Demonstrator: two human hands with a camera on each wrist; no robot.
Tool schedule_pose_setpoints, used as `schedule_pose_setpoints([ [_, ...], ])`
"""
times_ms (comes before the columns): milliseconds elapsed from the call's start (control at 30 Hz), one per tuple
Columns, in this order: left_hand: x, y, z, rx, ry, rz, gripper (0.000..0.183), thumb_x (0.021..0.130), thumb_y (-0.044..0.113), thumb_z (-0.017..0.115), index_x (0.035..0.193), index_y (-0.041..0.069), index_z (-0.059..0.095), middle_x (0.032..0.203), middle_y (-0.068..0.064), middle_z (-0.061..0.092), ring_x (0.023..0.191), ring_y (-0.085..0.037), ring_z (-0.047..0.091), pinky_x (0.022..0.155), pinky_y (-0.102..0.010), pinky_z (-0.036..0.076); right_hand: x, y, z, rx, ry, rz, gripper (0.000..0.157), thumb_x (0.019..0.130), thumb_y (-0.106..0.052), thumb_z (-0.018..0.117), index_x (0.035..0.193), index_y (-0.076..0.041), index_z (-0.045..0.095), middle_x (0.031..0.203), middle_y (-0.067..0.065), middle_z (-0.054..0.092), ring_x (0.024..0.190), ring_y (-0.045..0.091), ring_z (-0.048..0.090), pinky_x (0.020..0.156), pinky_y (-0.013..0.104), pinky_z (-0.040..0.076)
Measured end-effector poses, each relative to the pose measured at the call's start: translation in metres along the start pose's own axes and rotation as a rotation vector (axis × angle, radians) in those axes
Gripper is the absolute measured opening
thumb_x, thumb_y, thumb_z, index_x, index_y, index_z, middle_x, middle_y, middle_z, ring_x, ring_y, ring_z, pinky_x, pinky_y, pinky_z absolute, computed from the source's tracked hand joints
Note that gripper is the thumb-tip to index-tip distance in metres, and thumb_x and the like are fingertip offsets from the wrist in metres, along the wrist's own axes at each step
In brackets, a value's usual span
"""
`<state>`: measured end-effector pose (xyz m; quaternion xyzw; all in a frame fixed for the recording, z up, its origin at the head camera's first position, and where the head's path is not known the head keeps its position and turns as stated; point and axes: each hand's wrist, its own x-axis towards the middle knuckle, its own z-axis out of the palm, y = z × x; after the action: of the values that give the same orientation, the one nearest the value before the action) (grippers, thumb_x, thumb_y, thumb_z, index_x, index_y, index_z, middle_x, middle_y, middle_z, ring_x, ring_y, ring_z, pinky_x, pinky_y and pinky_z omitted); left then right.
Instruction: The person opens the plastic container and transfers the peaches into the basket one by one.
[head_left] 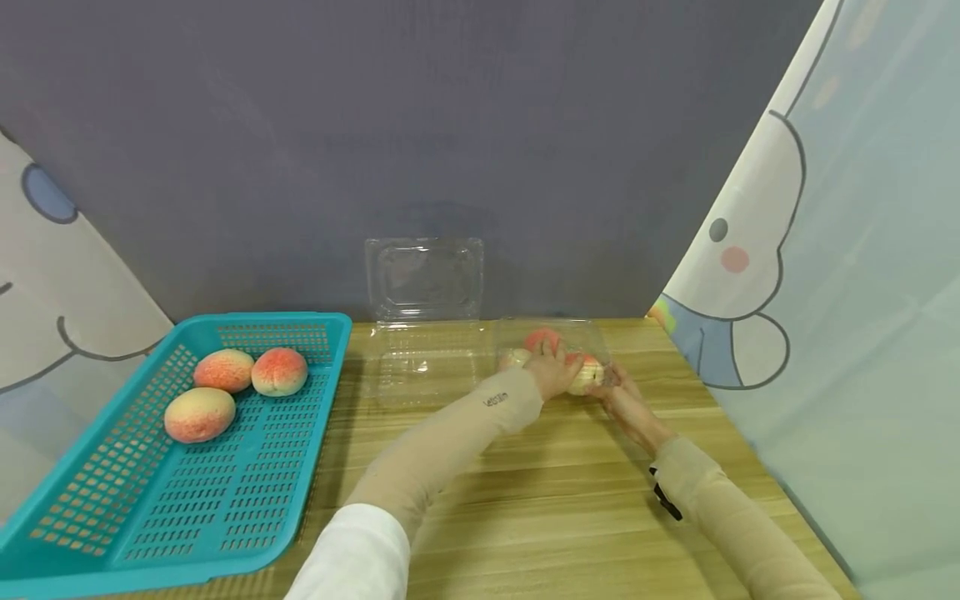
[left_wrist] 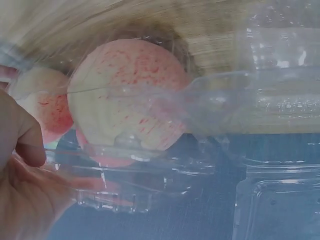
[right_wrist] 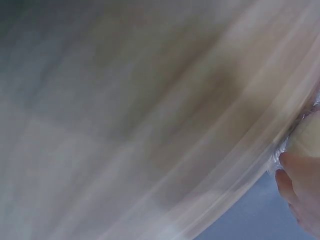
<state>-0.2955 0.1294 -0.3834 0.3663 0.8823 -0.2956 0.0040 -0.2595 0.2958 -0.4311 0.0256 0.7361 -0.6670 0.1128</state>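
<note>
A clear plastic clamshell container (head_left: pixel 592 336) with peaches inside stands at the back of the table, its lid over them. Through the plastic, a large pale, red-speckled peach (left_wrist: pixel 131 95) shows beside a smaller-looking peach (left_wrist: pixel 44 100). My left hand (head_left: pixel 551 373) reaches over the front of this container. In the left wrist view a bent finger and a stretched one hold the plastic edge between them. My right hand (head_left: pixel 628 410) pinches the container's front right corner. Close to its fingertips, part of a pale peach (right_wrist: pixel 306 136) appears; most of the right wrist view is motion-blurred.
A second clear clamshell (head_left: pixel 423 283) stands open on the left, lid upright against the grey wall (head_left: pixel 450 150). Farther left, a turquoise basket (head_left: pixel 318 433) holds three peaches (head_left: pixel 279 372). Printed curtains flank the wooden table (head_left: pixel 510 508).
</note>
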Motion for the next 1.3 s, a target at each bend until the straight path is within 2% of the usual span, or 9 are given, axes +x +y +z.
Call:
schedule_pose_setpoints([
  [167, -0.002, -0.003, -0.005, -0.071, 0.043, 0.004, 0.069, 0.094, 0.025, 0.049, 0.148, 0.023, 0.006, 0.148, -0.018, 0.025, 0.131, -0.035, 0.035, 0.109, -0.038, 0.031, 0.001, 0.001, 0.0, 0.001, 0.003, -0.003, 0.091, 0.088, -0.01, 0.052, 0.142, -0.005, -0.021, 0.15, 0.02, -0.018, 0.137, 0.044, -0.004, 0.109, 0.061, 0.004],
  [300, -0.001, -0.005, -0.005, -0.086, 0.052, 0.016, 0.076, 0.091, 0.022, 0.055, 0.148, 0.023, 0.005, 0.149, -0.019, 0.022, 0.132, -0.036, 0.034, 0.109, -0.038, 0.031, 0.002, 0.001, 0.0, 0.02, 0.02, -0.003, 0.09, 0.089, -0.008, 0.051, 0.142, -0.005, -0.021, 0.15, 0.018, -0.019, 0.138, 0.041, -0.003, 0.111, 0.058, 0.005],
  [500, 0.006, -0.003, 0.002, -0.095, 0.142, 0.015, 0.081, 0.087, 0.02, 0.061, 0.148, 0.021, 0.008, 0.15, -0.016, 0.02, 0.133, -0.035, 0.031, 0.107, -0.039, 0.033, 0.003, 0.0, -0.002, 0.04, 0.043, -0.028, 0.088, 0.089, -0.004, 0.05, 0.142, -0.002, -0.02, 0.151, 0.021, -0.009, 0.138, 0.038, 0.01, 0.113, 0.05, 0.013],
  [633, 0.016, 0.005, 0.001, -0.131, 0.217, 0.011, 0.069, 0.089, 0.028, 0.057, 0.146, 0.022, 0.019, 0.149, -0.012, 0.025, 0.131, -0.029, 0.037, 0.103, -0.038, 0.04, 0.003, 0.002, -0.001, 0.019, 0.041, -0.027, 0.087, 0.089, -0.005, 0.05, 0.142, -0.002, -0.02, 0.151, 0.022, -0.01, 0.137, 0.039, 0.009, 0.113, 0.051, 0.014],
  [800, 0.027, 0.019, -0.006, -0.151, 0.202, -0.017, 0.065, 0.092, 0.05, 0.042, 0.147, 0.024, 0.019, 0.151, -0.008, 0.024, 0.133, -0.028, 0.035, 0.104, -0.038, 0.038, 0.003, 0.005, 0.002, -0.011, 0.026, -0.054, 0.081, 0.09, -0.002, 0.045, 0.144, -0.002, -0.015, 0.151, 0.022, 0.0, 0.134, 0.035, 0.019, 0.112, 0.05, 0.019],
  [867, 0.03, 0.024, -0.007, -0.14, 0.183, -0.042, 0.066, 0.092, 0.049, 0.041, 0.147, 0.024, 0.016, 0.152, -0.008, 0.022, 0.136, -0.029, 0.029, 0.107, -0.038, 0.034, 0.004, 0.007, 0.002, -0.012, 0.026, -0.06, 0.079, 0.089, -0.001, 0.043, 0.144, -0.003, -0.013, 0.151, 0.021, 0.002, 0.131, 0.035, 0.022, 0.111, 0.05, 0.021],
  [967, 0.033, 0.027, -0.005, -0.128, 0.191, -0.061, 0.062, 0.094, 0.044, 0.04, 0.147, 0.023, 0.016, 0.152, -0.008, 0.021, 0.136, -0.029, 0.027, 0.109, -0.038, 0.031, 0.004, 0.007, 0.002, 0.02, 0.005, -0.067, 0.079, 0.088, 0.001, 0.04, 0.144, -0.003, -0.016, 0.152, 0.018, -0.007, 0.136, 0.037, 0.014, 0.112, 0.052, 0.015],
  [1133, 0.033, 0.028, 0.001, -0.096, 0.218, -0.041, 0.059, 0.097, 0.039, 0.037, 0.147, 0.019, 0.014, 0.151, -0.01, 0.021, 0.136, -0.03, 0.028, 0.108, -0.037, 0.032, 0.003, 0.007, 0.002, 0.055, -0.015, -0.058, 0.077, 0.089, 0.001, 0.038, 0.143, -0.003, -0.017, 0.152, 0.016, -0.011, 0.139, 0.038, 0.006, 0.113, 0.053, 0.008],
  [1300, 0.031, 0.027, -0.003, -0.118, 0.181, -0.02, 0.064, 0.095, 0.037, 0.042, 0.148, 0.017, 0.011, 0.152, -0.01, 0.019, 0.137, -0.03, 0.026, 0.109, -0.037, 0.031, 0.003, 0.009, -0.001, 0.046, -0.038, -0.061, 0.074, 0.09, -0.001, 0.039, 0.144, -0.003, -0.012, 0.153, 0.017, -0.006, 0.139, 0.037, 0.005, 0.112, 0.056, 0.005],
])
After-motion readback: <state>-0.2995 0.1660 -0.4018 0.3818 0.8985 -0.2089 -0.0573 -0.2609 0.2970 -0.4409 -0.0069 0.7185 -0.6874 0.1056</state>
